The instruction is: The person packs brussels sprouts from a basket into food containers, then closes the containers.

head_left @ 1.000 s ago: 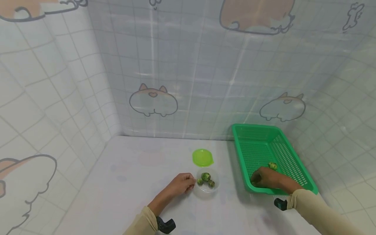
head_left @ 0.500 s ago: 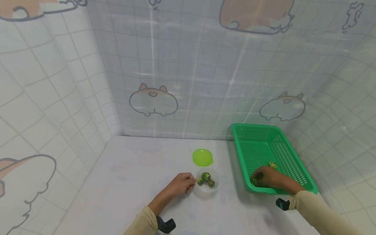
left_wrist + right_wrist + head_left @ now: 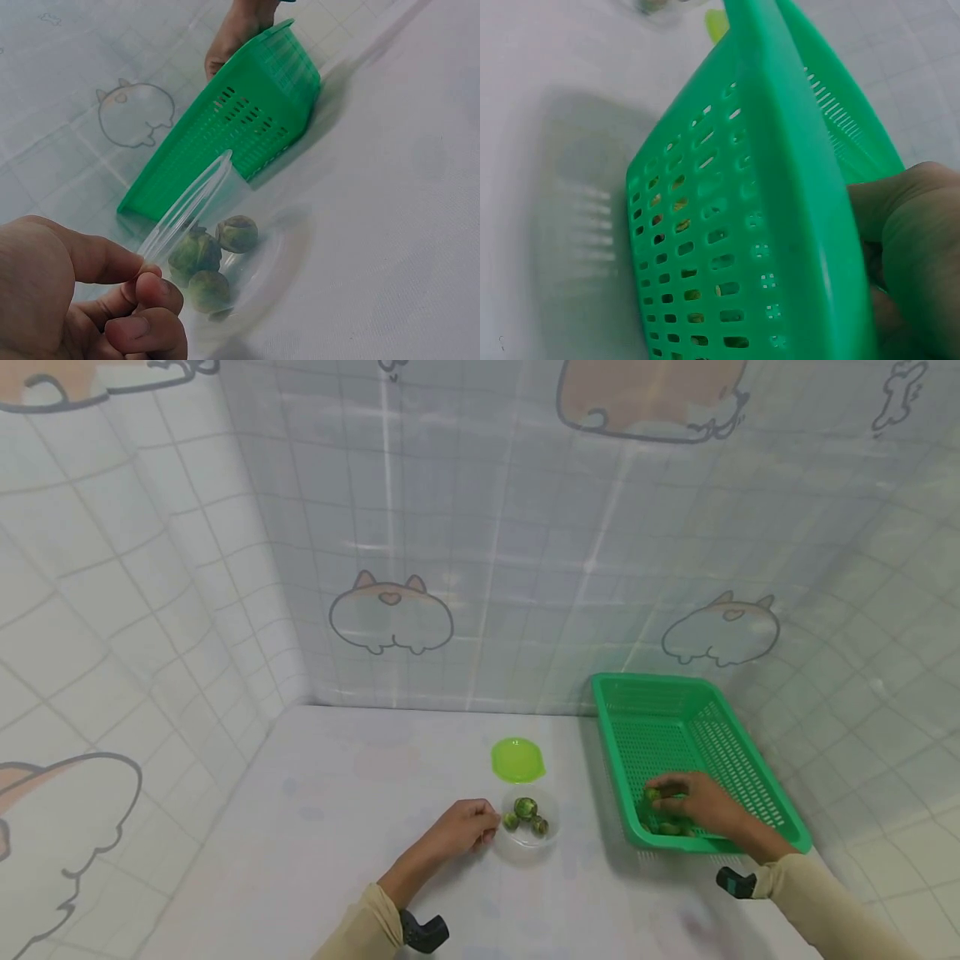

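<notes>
My left hand [image 3: 463, 825] pinches the rim of a clear plastic bowl [image 3: 238, 187] between thumb and forefinger, its other fingers curled. Three Brussels sprouts [image 3: 526, 808] lie in the bowl. On the right, my right hand [image 3: 701, 800] is inside a green plastic basket [image 3: 613, 760], over its near end. Between the thumb and fingers of that hand is a Brussels sprout [image 3: 652, 794]. More sprouts [image 3: 670, 829] lie beneath it on the basket floor. In the right wrist view the basket wall hides the fingertips and most of the sprouts.
A bright green lid [image 3: 517, 761] lies flat on the white-covered table [image 3: 360, 827], just behind the bowl. Curtain-like sheets [image 3: 480, 568] with a grid and cartoon dogs rise at the back and both sides. The basket stands close to the right-hand sheet.
My right hand has risen a little from the basket floor and shifted slightly right, with a sprout now showing at its fingertips. The left hand and bowl have stayed put.
</notes>
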Motion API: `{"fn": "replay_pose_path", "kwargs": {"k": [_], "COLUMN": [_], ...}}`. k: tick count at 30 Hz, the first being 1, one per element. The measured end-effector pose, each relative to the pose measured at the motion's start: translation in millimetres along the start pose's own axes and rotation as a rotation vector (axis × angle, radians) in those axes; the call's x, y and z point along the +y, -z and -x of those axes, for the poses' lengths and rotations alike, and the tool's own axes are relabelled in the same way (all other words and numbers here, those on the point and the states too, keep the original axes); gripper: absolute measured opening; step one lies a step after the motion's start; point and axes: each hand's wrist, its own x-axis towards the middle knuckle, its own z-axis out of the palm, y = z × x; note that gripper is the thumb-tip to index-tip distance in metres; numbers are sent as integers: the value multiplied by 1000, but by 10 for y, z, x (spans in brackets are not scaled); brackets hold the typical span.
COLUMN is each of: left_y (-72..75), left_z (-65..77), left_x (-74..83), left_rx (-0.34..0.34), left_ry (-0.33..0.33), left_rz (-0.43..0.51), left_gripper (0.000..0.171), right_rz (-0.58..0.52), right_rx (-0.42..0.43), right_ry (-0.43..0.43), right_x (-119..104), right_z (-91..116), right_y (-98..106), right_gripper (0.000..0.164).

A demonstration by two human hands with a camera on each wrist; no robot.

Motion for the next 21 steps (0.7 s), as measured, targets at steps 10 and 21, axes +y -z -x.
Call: {"fn": "replay_pose_path", "kwargs": {"k": [10, 21], "left_y": [-8, -7], "left_z": [-20, -5], "left_x": [-33, -22], "left_rx": [-7, -6], "left_ry": [12, 18], "left_rz": [23, 39], "left_gripper": [21, 22], "right_rz": [-115, -205], "right_rx": [42, 25], "right_ry": [-52, -36], "right_x": [-15, -271], "right_z": [40, 53], "right_y": [37, 39], "right_gripper": [42, 44]}}
